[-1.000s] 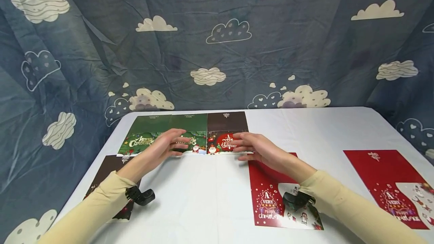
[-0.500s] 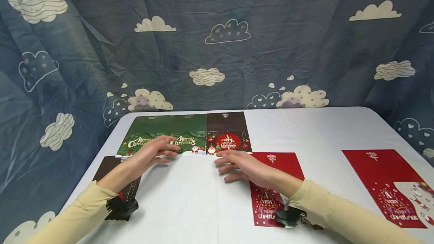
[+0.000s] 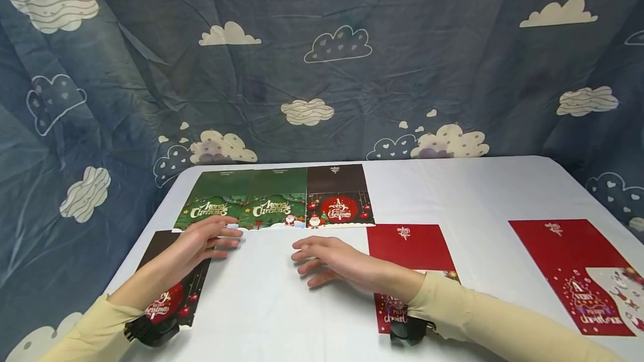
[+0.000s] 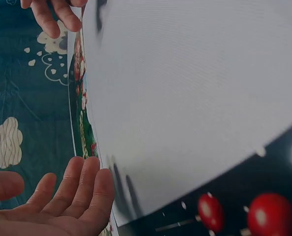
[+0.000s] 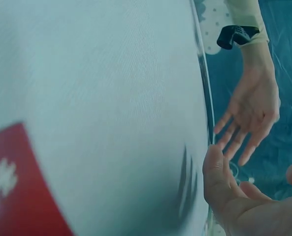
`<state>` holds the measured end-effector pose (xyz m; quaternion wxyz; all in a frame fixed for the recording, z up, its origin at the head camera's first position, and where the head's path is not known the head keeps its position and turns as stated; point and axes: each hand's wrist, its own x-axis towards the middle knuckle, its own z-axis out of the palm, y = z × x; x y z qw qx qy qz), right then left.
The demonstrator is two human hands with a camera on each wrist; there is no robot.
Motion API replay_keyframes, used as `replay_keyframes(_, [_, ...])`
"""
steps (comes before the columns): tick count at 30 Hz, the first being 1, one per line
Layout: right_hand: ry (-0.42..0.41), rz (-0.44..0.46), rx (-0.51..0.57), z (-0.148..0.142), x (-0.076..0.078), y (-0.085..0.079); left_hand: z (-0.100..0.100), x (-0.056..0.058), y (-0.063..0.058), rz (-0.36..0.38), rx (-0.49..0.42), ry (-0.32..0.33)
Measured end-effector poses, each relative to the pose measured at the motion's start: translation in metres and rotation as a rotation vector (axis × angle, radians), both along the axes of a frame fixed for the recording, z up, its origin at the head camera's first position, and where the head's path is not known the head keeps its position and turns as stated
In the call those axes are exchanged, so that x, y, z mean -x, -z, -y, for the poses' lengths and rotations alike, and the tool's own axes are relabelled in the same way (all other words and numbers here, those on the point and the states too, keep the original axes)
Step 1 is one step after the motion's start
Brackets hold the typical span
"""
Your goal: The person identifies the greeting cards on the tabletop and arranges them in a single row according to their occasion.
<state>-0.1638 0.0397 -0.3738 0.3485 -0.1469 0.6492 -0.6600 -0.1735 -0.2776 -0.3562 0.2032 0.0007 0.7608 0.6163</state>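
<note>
My left hand point(image 3: 193, 250) hovers over a dark brown Christmas card point(image 3: 196, 278) at the left, its fingers relaxed and holding nothing. That card is partly covered by my hand and forearm. My right hand point(image 3: 337, 258) is above the white cloth, just left of a red Christmas card point(image 3: 407, 247), also with loose fingers and nothing in them. My right forearm hides part of the red card. In the left wrist view the left hand point(image 4: 62, 206) shows its palm, apart from the table. The right wrist view shows the right hand point(image 5: 244, 206) with fingers spread loosely.
Along the back stand two green cards point(image 3: 276, 183) and a dark card point(image 3: 336, 180), lying flat side by side. Another red card point(image 3: 558, 244) lies at the right. A white cloth point(image 3: 282, 306) covers the table, and a cloud-patterned curtain point(image 3: 427, 71) hangs behind.
Both hands have drawn back from the row of cards toward me and to the left, uncovering the green cards and the dark card there. The cards have not visibly moved.
</note>
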Motion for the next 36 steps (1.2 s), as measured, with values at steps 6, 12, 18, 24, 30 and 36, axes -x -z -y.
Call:
replay_keyframes(6, [-0.014,-0.016,0.017,0.018,-0.007,0.002,0.011,-0.005,0.000,-0.004,0.003,-0.021])
replay_keyframes(12, [-0.040,-0.007,0.027,0.034,-0.012,0.000,0.021,-0.013,-0.001,-0.016,0.012,-0.045])
replay_keyframes(18, [-0.044,0.004,0.039,0.046,-0.015,0.002,0.032,-0.021,-0.001,-0.024,0.054,-0.063])
replay_keyframes(24, [-0.046,0.031,0.071,0.059,-0.016,0.002,0.052,-0.031,0.000,-0.038,0.108,-0.094])
replay_keyframes(30, [-0.034,0.071,0.105,0.073,-0.018,0.004,0.075,-0.042,0.000,-0.055,0.126,-0.166])
replay_keyframes(36, [-0.024,0.104,0.133,0.087,-0.016,0.006,0.093,-0.051,0.003,-0.055,0.172,-0.193])
